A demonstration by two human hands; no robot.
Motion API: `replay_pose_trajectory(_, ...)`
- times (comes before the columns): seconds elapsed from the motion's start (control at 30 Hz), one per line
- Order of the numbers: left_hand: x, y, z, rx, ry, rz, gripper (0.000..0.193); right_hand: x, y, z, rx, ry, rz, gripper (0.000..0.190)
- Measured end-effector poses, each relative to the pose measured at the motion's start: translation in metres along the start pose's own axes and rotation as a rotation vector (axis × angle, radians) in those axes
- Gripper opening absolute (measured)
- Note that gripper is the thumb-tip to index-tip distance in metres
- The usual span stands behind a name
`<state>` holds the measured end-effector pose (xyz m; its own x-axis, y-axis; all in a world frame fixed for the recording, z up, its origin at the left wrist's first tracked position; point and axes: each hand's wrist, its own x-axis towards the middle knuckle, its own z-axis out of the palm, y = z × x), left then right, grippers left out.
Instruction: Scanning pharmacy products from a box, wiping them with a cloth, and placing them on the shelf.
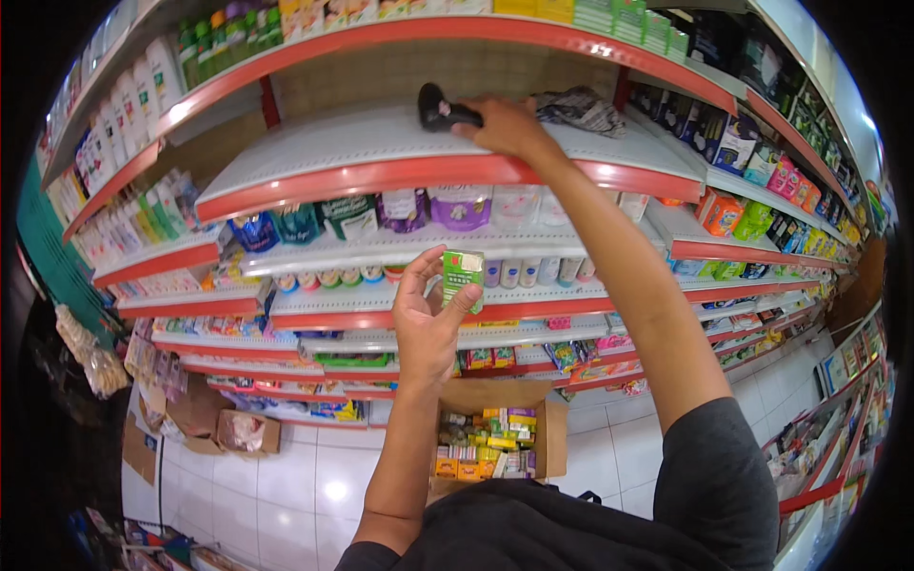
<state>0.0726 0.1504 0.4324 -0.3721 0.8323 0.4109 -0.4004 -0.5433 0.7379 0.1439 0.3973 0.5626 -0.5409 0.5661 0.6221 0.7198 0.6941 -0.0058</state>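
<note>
In my left hand (427,314) is a small green carton (463,280) with printed writing and a pale sticker near its top. The thumb presses its front face, and the fingers are behind it. My right hand (505,127) reaches onto a white metal shelf (343,146) with a red front edge. Its fingers are around the narrow end of a black handheld tool (435,108), whose wider rounded end points left; its exact kind is unclear. Just right of this hand lies a crumpled patterned cloth (582,110).
An open cardboard box (555,439) of small cartons stands on the tiled floor below me. Pouches (460,207) and bottles (530,271) line lower shelves. Above, a red-edged shelf (428,30) holds more cartons. Stocked shelves curve along both sides; a smaller box (250,432) sits at left.
</note>
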Motion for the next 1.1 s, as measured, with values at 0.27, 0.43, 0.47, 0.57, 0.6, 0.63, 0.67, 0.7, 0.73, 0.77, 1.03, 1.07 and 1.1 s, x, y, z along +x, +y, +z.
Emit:
replay_pose_trajectory(0.27,0.064,0.020,0.084,0.134,-0.013,0.318,0.040,-0.126,0.002,-0.101,1.070,0.024,-0.087,0.041)
replay_pose_trajectory(0.43,0.107,0.017,0.183,0.082,-0.176,0.545,0.035,-0.135,0.027,-0.159,1.230,0.312,-0.070,0.051)
replay_pose_trajectory(0.47,0.117,0.017,0.201,0.115,-0.289,0.617,0.034,-0.128,0.047,-0.171,1.247,0.331,-0.154,0.049)
replay_pose_trajectory(0.57,0.151,0.020,0.247,0.222,-0.493,0.621,0.027,-0.116,0.105,-0.213,1.169,0.359,-0.216,0.044)
replay_pose_trajectory(0.6,0.160,0.026,0.260,0.233,-0.492,0.630,0.027,-0.108,0.127,-0.220,1.124,0.403,-0.185,0.041)
replay_pose_trajectory(0.63,0.170,0.028,0.275,0.338,-0.551,0.645,0.023,-0.103,0.152,-0.227,1.063,0.450,-0.139,0.038)
replay_pose_trajectory(0.67,0.181,0.034,0.285,0.457,-0.600,0.668,0.021,-0.094,0.169,-0.232,0.964,0.534,-0.114,0.035)
replay_pose_trajectory(0.7,0.195,0.037,0.294,0.463,-0.601,0.674,0.021,-0.085,0.189,-0.235,0.862,0.615,-0.087,0.032)
replay_pose_trajectory(0.73,0.209,0.044,0.300,0.766,-0.557,0.899,0.019,-0.073,0.211,-0.237,0.695,0.650,-0.015,0.036)
replay_pose_trajectory(0.77,0.225,0.047,0.307,1.056,-0.503,1.111,0.018,-0.062,0.230,-0.236,0.687,0.656,-0.012,0.036)
replay_pose_trajectory(1.03,0.284,0.044,0.276,1.369,-0.323,1.061,0.015,-0.020,0.276,-0.219,0.630,0.368,0.150,0.047)
replay_pose_trajectory(1.07,0.285,0.041,0.270,1.336,-0.342,1.005,0.014,-0.023,0.271,-0.222,0.533,0.385,0.189,0.048)
replay_pose_trajectory(1.1,0.282,0.040,0.269,1.338,-0.340,1.009,0.014,-0.025,0.268,-0.222,0.535,0.388,0.185,0.048)
